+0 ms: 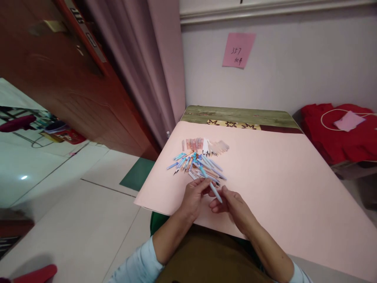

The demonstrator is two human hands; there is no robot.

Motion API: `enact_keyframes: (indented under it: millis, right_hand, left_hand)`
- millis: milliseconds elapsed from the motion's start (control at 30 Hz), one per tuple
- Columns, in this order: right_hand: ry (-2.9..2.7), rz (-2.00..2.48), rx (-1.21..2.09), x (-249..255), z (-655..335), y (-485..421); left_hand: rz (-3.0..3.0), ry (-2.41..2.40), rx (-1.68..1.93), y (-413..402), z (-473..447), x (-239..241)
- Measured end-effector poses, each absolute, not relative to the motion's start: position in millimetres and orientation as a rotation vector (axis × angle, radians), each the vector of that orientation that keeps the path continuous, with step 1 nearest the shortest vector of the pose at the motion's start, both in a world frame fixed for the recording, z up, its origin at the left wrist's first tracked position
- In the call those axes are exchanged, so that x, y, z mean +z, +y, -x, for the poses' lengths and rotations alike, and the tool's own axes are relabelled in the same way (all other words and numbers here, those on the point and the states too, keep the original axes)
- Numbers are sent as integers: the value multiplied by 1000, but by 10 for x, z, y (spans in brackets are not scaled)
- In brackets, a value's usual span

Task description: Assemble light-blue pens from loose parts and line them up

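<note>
The left hand (194, 196) pinches a pale blue pen (217, 193) between thumb and fingers, at the near edge of the pink table cover (279, 177). The right hand (237, 204) is half open by the pen's near end; whether it touches, I cannot tell. Just beyond lies a pile of pens (208, 162), with reddish tubes (194, 144) on its far side.

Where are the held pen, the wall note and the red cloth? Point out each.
Held pen (216, 192), head view: on its pale barrel.
Wall note (238, 50), head view: on its pink middle.
Red cloth (324, 137), head view: on its draped front.
</note>
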State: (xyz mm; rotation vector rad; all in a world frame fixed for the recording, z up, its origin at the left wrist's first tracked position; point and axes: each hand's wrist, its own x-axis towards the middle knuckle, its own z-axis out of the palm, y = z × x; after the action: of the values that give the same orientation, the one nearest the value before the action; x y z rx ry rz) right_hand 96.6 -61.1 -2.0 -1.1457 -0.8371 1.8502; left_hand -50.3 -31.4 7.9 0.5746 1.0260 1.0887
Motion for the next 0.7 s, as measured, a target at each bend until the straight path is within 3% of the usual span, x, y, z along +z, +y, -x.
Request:
enact_keyframes:
  millis: [467, 700]
  right_hand:
    - [-1213, 1213, 1519, 96, -1092, -382]
    - [-1276, 1409, 1050, -140, -1332, 108]
  left_hand:
    - [-818, 1104, 1107, -315, 450, 164]
    - [-942, 1312, 1421, -64, 904, 143]
